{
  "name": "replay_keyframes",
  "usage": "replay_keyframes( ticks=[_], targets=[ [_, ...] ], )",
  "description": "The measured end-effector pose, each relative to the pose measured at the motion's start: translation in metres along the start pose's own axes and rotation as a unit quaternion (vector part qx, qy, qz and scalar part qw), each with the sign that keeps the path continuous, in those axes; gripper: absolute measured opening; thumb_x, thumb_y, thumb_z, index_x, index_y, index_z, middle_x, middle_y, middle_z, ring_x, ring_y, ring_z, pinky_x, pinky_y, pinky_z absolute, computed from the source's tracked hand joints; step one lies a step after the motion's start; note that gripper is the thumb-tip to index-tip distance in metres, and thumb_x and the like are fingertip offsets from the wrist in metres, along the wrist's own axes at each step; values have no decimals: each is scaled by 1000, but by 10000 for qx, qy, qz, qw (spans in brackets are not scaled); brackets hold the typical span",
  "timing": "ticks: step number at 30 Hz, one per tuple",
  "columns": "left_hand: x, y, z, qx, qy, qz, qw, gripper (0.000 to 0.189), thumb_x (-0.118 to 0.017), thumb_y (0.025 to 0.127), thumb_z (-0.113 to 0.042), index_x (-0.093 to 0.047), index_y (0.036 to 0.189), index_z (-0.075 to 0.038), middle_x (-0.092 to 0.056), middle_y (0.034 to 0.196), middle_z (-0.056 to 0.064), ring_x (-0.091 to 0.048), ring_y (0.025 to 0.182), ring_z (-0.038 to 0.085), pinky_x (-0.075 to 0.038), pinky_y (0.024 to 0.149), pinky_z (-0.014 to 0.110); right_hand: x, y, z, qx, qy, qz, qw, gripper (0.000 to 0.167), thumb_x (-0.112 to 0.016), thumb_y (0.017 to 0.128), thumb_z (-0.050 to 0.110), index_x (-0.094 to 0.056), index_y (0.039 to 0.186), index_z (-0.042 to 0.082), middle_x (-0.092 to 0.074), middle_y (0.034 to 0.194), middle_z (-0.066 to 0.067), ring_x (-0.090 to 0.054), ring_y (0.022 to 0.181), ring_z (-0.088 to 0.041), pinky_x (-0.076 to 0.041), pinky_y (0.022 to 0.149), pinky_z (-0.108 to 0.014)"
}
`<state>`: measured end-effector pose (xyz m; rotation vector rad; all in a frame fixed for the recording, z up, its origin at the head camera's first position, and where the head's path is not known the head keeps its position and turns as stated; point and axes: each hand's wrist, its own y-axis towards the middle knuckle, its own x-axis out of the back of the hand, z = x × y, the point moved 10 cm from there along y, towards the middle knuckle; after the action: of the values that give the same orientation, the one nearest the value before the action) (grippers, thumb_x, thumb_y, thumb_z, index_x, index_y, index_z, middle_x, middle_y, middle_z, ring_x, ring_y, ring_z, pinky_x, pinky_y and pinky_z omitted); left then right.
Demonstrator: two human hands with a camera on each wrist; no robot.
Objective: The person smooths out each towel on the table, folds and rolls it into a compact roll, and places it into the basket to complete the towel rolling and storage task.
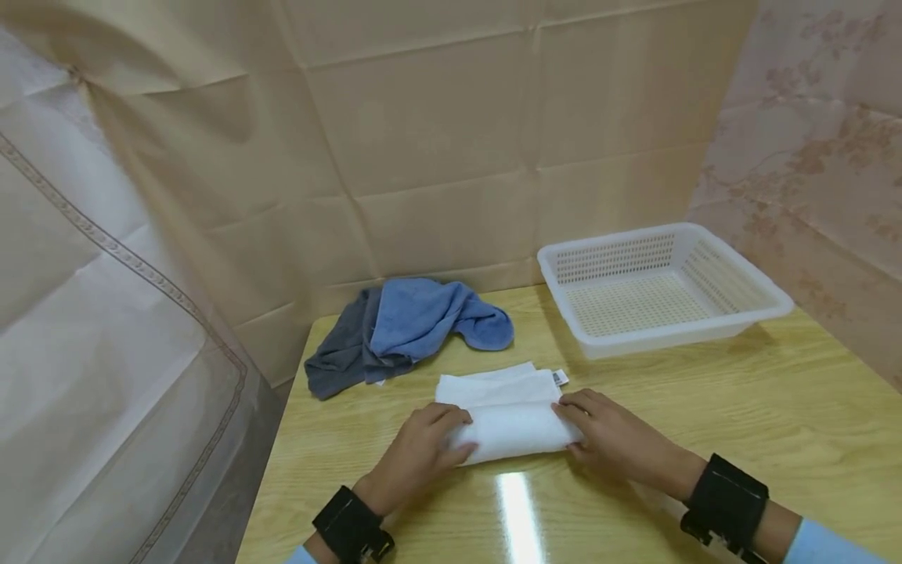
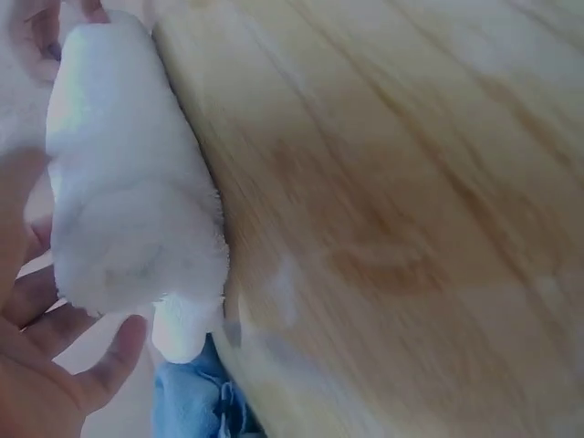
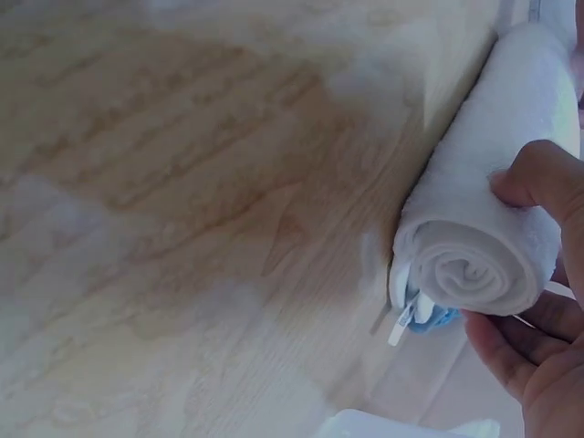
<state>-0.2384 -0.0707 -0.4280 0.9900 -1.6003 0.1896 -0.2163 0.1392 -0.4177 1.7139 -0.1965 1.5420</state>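
Note:
A white towel (image 1: pixel 517 431) lies on the table, its near part wound into a thick roll and its far end still flat. My left hand (image 1: pixel 431 442) grips the roll's left end, fingers over the top and thumb at the near side. At the other end my right hand (image 1: pixel 606 435) holds the roll between thumb and fingers. The right wrist view shows the spiral end of the rolled towel (image 3: pixel 470 274), with the right thumb (image 3: pixel 529 178) against its side. A small label (image 1: pixel 560 377) sticks out from the flat part's right edge.
Behind the towel to the left, a blue cloth (image 1: pixel 423 317) and a dark grey cloth (image 1: pixel 345 352) lie crumpled together. A white perforated plastic basket (image 1: pixel 662 333) stands at the back right of the wooden table (image 1: pixel 789 407). Hanging fabric (image 1: pixel 437 141) borders the table's back.

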Motion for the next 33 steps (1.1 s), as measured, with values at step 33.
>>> replay_keyframes(
  ticks=[33],
  targets=[
    [-5, -4, 9, -22, 351, 193, 9992, 36, -53, 109, -31, -61, 141, -16, -61, 143, 1, -55, 128, 23, -43, 93, 49, -31, -4, -51, -2149, 3258, 972, 9155, 22, -71, 100, 25, -58, 115, 16, -50, 75, 5, -45, 64, -7, -39, 56, -24]
  ],
)
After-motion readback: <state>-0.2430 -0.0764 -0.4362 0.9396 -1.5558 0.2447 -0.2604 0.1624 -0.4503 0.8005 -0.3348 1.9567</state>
